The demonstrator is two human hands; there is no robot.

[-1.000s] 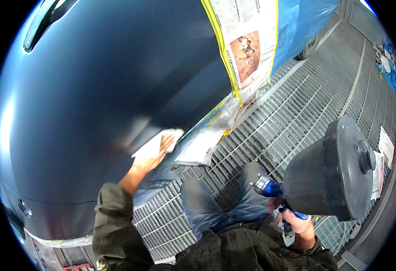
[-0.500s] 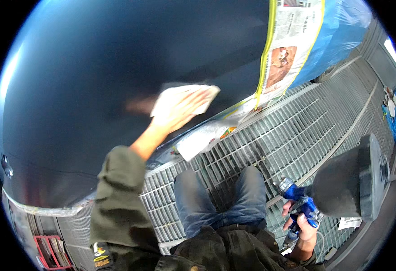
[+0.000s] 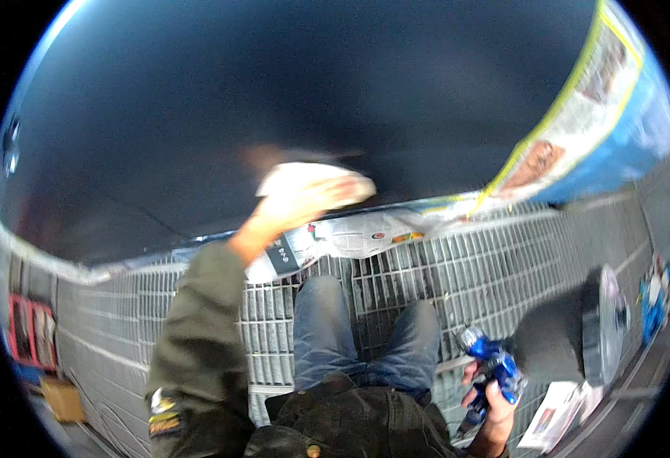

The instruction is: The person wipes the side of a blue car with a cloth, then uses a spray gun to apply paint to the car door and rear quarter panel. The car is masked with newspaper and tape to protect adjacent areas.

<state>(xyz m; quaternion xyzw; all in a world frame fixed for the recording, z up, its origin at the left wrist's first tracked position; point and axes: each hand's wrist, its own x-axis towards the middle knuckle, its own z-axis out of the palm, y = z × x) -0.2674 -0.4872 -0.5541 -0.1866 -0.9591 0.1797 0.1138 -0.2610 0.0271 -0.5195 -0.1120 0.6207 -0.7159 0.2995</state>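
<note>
My left hand lies over a folded white cloth and presses it against a dark, glossy car body panel. The hand and cloth are blurred by motion, and the panel reflects them faintly. Low on the right, my right hand is wrapped round the grip of a blue spray gun. A large dark cup with a grey lid sits on the gun, tilted to the right. The gun is apart from the panel, over the floor.
Newspaper masks the panel's lower edge. Yellow-edged newspaper and blue sheeting cover its right side. Metal grating forms the floor. A red rack and a cardboard box stand left; crumpled blue and white material lies right.
My view has turned, so the masked edge lies more level and further right. My left hand has slid the cloth along the panel nearer its lower edge. The right hand keeps the spray gun.
</note>
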